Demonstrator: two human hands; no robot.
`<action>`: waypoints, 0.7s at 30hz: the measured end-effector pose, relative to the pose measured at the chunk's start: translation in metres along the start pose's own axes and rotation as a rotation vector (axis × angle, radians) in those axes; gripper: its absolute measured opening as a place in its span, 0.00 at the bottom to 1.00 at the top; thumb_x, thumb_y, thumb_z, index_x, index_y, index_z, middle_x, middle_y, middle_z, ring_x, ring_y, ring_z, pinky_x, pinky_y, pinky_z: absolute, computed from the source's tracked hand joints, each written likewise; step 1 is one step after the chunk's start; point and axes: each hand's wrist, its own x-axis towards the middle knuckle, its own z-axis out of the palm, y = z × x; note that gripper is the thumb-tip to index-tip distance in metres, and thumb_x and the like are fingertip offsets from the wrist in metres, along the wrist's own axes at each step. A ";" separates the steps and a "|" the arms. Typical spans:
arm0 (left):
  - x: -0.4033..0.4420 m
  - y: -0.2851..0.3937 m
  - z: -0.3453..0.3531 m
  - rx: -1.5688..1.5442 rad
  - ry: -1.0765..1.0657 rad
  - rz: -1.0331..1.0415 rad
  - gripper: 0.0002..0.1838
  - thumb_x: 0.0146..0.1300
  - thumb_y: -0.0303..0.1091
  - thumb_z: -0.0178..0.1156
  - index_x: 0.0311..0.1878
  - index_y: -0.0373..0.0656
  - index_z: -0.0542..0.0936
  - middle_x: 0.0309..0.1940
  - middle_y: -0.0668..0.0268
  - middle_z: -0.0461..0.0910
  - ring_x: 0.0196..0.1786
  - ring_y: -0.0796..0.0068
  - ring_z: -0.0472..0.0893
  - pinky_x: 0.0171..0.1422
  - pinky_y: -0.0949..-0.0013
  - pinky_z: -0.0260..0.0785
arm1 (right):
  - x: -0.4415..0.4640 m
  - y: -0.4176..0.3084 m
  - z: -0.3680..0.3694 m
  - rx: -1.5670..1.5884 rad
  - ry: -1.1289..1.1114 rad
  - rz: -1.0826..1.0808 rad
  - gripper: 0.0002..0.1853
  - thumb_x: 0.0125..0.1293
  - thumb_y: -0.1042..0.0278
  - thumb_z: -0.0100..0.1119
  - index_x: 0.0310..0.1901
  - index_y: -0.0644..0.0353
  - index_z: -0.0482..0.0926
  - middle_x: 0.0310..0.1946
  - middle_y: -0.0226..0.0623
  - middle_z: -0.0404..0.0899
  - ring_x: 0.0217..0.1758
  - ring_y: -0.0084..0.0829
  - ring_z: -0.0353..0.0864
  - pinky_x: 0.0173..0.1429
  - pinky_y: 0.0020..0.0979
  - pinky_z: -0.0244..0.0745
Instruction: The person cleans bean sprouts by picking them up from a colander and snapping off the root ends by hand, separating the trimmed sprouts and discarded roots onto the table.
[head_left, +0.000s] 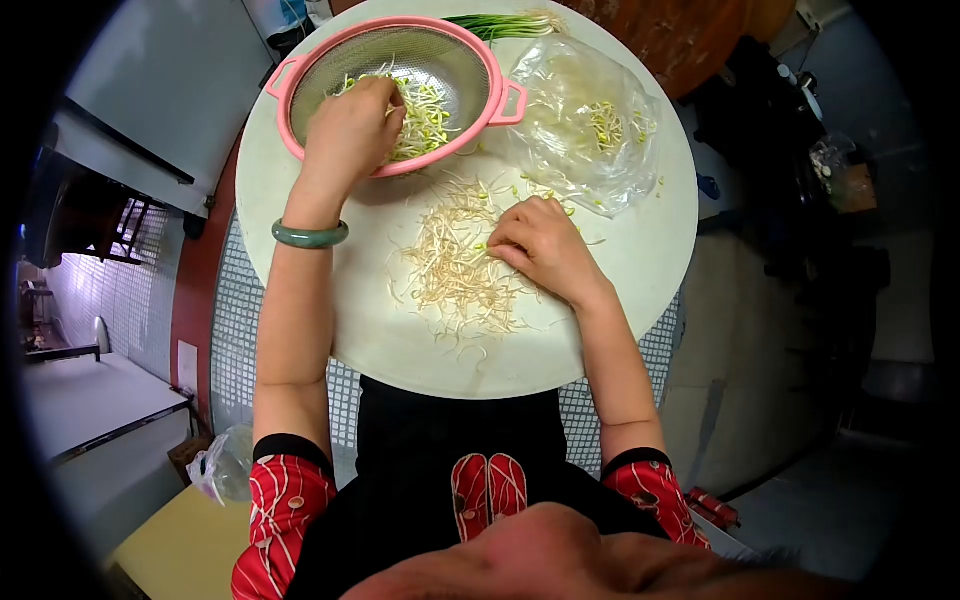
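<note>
A pink-rimmed mesh colander [430,163] stands at the back left of the round white table, with bean sprouts [425,122] inside. My left hand [358,125], with a green bangle at the wrist, reaches over the rim into it; its fingers are curled down among the sprouts and what they hold is hidden. A loose heap of thin pale sprout pieces [450,262] lies on the table's middle. At the heap's right side, my right hand [535,243] has its thumb and fingers pinched on a sprout with a yellow-green head [484,248].
Right of the colander lies a clear plastic bag [560,130] with sprouts in it. Green onions [505,24] lie at the back edge of the round table [400,372]. A wooden surface stands behind, and a yellow surface [180,530] is at lower left.
</note>
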 end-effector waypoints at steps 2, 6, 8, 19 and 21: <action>-0.002 -0.001 0.008 -0.063 0.272 0.154 0.10 0.59 0.32 0.62 0.43 0.40 0.80 0.40 0.55 0.80 0.42 0.53 0.80 0.45 0.56 0.72 | -0.001 0.006 -0.001 0.123 0.072 0.010 0.05 0.56 0.70 0.68 0.34 0.58 0.83 0.33 0.29 0.80 0.39 0.31 0.76 0.49 0.32 0.69; -0.038 0.050 0.019 -0.524 0.137 0.249 0.07 0.59 0.27 0.62 0.41 0.39 0.81 0.36 0.58 0.80 0.41 0.59 0.79 0.48 0.60 0.70 | -0.002 0.005 -0.003 0.228 0.167 0.228 0.07 0.57 0.71 0.67 0.36 0.62 0.82 0.29 0.32 0.80 0.34 0.27 0.75 0.40 0.27 0.70; -0.053 0.065 0.021 -0.400 -0.030 0.346 0.08 0.57 0.30 0.65 0.40 0.40 0.82 0.34 0.61 0.80 0.40 0.61 0.78 0.50 0.63 0.66 | -0.003 0.005 -0.002 0.263 0.169 0.241 0.07 0.57 0.69 0.67 0.35 0.61 0.81 0.30 0.34 0.80 0.36 0.32 0.76 0.44 0.32 0.72; -0.067 0.074 0.026 -0.630 -0.266 0.126 0.06 0.60 0.30 0.63 0.37 0.39 0.78 0.31 0.65 0.77 0.38 0.72 0.77 0.45 0.70 0.68 | -0.005 0.006 -0.009 0.312 0.134 0.301 0.08 0.58 0.67 0.66 0.36 0.61 0.82 0.32 0.35 0.80 0.37 0.34 0.78 0.44 0.32 0.73; -0.067 0.072 0.022 -0.771 -0.439 -0.097 0.05 0.63 0.30 0.61 0.38 0.39 0.76 0.31 0.68 0.76 0.37 0.79 0.75 0.43 0.73 0.67 | -0.005 0.008 -0.013 0.308 0.102 0.345 0.09 0.59 0.66 0.66 0.37 0.61 0.82 0.33 0.35 0.81 0.38 0.32 0.78 0.44 0.31 0.73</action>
